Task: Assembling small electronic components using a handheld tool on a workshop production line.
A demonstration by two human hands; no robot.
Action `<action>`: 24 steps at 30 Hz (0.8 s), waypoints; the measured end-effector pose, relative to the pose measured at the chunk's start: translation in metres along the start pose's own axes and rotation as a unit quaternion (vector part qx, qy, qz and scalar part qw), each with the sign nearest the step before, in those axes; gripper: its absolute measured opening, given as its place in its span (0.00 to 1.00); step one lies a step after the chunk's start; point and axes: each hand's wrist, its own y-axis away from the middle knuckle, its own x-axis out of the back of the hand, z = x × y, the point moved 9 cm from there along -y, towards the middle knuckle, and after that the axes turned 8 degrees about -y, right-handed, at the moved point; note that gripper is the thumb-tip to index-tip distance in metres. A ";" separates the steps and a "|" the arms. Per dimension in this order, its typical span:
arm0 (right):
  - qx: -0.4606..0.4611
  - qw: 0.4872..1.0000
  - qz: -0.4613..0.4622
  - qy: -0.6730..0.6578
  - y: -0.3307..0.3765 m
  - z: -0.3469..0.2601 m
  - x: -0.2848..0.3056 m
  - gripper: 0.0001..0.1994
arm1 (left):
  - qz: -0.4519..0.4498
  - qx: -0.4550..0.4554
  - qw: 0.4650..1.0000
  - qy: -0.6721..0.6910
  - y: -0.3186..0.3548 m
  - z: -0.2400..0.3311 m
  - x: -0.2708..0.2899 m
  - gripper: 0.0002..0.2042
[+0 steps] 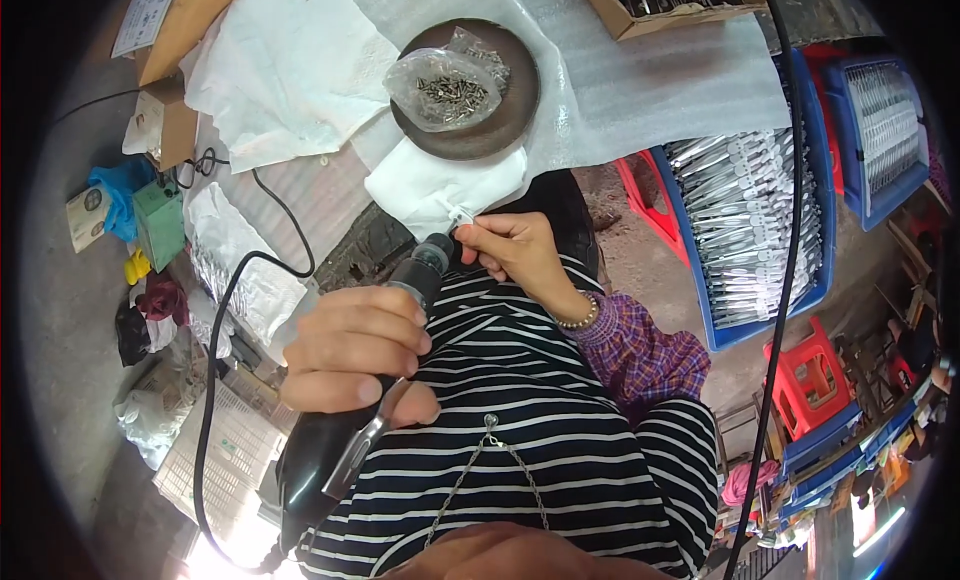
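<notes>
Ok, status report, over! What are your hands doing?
Left hand gripping black rotary tool. Right hand pinching small white piece at tool tip. Nothing blocking.

**Plastic, metal and foam around our hands**

We grip a rotary tool [330, 450] of glossy black plastic with a shiny metal clip, its cord [215, 340] smooth black rubber. Our right hand [515, 250] pinches a small piece [461, 218] that looks pale, too small to tell its material. The round dish [470, 90] looks like dull, rough brown metal, and on it lies a clear, crinkled plastic bag [445, 85] of small metal screws. Under it spreads white foam sheet [640, 80], soft and matt. The crates [760, 230] are glossy blue plastic, filled with shiny metal pieces. Our shirt [540, 430] is striped knit cloth, matt.
</notes>
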 end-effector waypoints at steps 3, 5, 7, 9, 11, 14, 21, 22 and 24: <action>0.004 1.000 0.001 -0.006 -0.001 0.002 0.001 0.12 | 0.002 0.002 1.000 0.003 0.001 -0.003 0.000 0.22; -0.007 1.000 0.003 -0.008 0.002 0.000 -0.001 0.12 | 0.004 0.002 1.000 0.007 0.000 -0.004 0.001 0.21; -0.019 1.000 0.005 -0.011 0.001 0.002 0.000 0.13 | -0.002 -0.002 1.000 0.014 0.000 -0.005 0.002 0.20; -0.005 1.000 0.000 -0.006 0.000 0.004 0.001 0.13 | -0.022 0.005 1.000 0.006 -0.001 -0.006 0.002 0.19; -0.013 1.000 0.001 -0.014 -0.001 0.006 0.000 0.12 | -0.042 0.014 0.999 -0.004 -0.004 -0.006 0.000 0.18; -0.013 1.000 0.005 -0.018 0.001 0.007 0.000 0.12 | -0.038 0.033 0.998 0.027 -0.009 -0.010 -0.006 0.16; 0.011 1.000 0.021 -0.009 0.001 0.008 0.001 0.13 | -0.056 0.030 0.998 0.011 -0.010 -0.010 -0.022 0.14; 0.016 1.000 0.022 -0.013 0.001 0.008 0.001 0.13 | -0.052 0.033 0.998 0.010 -0.011 -0.011 -0.020 0.15; 0.021 0.999 0.024 -0.014 0.000 0.010 0.002 0.12 | -0.046 0.034 0.998 0.009 -0.009 -0.012 -0.019 0.15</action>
